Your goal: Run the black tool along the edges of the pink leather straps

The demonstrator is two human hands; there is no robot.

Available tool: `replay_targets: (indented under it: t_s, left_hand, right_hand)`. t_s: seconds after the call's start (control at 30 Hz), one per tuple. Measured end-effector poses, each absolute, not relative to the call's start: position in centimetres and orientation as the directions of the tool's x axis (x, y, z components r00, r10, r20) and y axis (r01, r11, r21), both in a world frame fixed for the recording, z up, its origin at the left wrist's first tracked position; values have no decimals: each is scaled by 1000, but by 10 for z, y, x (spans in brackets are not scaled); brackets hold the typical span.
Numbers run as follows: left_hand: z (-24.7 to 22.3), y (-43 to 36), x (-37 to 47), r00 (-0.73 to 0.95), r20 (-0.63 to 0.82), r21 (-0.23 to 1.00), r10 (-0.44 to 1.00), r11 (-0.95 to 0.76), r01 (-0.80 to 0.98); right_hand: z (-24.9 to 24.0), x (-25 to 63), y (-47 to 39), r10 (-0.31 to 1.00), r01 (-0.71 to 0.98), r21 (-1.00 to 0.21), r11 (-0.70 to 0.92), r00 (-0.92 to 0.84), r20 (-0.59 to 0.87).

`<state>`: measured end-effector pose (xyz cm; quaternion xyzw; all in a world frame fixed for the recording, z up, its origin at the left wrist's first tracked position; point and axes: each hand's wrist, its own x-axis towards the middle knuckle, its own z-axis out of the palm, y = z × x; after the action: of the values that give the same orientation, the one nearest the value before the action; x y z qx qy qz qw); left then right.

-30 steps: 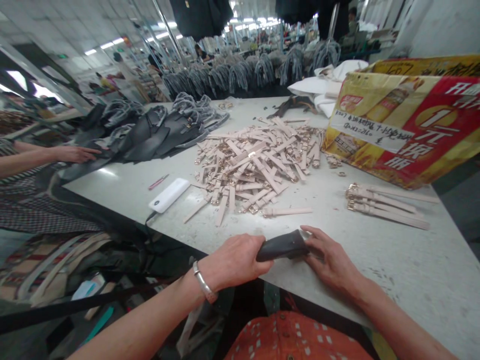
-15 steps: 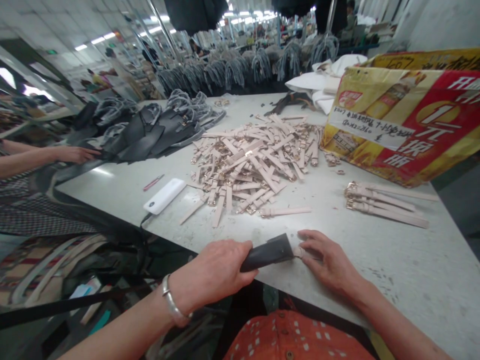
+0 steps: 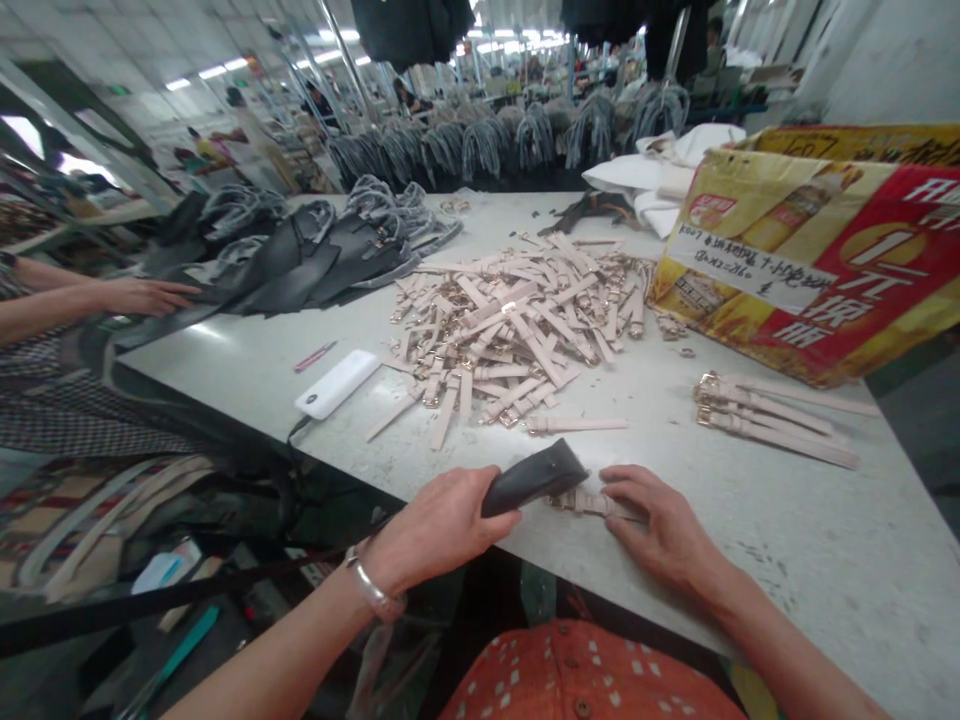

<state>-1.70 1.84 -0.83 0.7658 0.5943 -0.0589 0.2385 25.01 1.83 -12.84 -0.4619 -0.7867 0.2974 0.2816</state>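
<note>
My left hand (image 3: 450, 515) is wrapped round a black leather strap piece (image 3: 536, 475), its free end pointing right and tilted up over the table. Under that end lies a beige buckled strap (image 3: 581, 502). My right hand (image 3: 656, 520) has its thumb and fingers around the right end of this beige strap, pinching it near the table's front edge. Beyond both hands spreads a large heap of beige straps (image 3: 502, 330) with gold buckles. One single beige strap (image 3: 577, 425) lies in front of the heap.
Several beige straps (image 3: 776, 415) lie at the right, before a yellow and red carton (image 3: 795, 250). A white power bank (image 3: 337, 383) and a red pen (image 3: 315, 356) are at the left. Another person's hand (image 3: 150, 297) touches dark leather pieces (image 3: 292, 260) at the far left.
The black piece's free end has lifted and tilted upward in my left hand, exposing the buckle end of the beige strap. The view has shifted slightly.
</note>
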Motion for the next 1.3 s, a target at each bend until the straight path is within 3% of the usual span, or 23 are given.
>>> replay_targets:
  t_s: [0.2, 0.57, 0.77, 0.9, 1.07, 1.3]
  left_hand:
    - [-5, 5, -30, 271, -445, 257, 853, -168, 952]
    - [-32, 6, -9, 261, -364, 383, 894, -112, 917]
    - [-42, 0, -30, 174, -312, 379, 934, -46, 924]
    - [-46, -8, -51, 78, -305, 375, 949, 44, 926]
    - [-45, -18, -63, 39, -310, 392, 950, 90, 915]
    - [-48, -25, -67, 9, -282, 428, 959, 118, 896]
  right_hand:
    - [-130, 250, 19, 896, 574, -721, 389, -418, 151]
    - [-128, 243, 20, 882, 562, -709, 427, -431, 190]
    - [-119, 242, 18, 872, 572, -676, 465, -428, 237]
    - [-107, 270, 27, 911, 639, -652, 408, -331, 245]
    - [-105, 353, 56, 922, 779, -543, 313, -111, 372]
    - [-127, 419, 95, 887, 926, -275, 258, -115, 446]
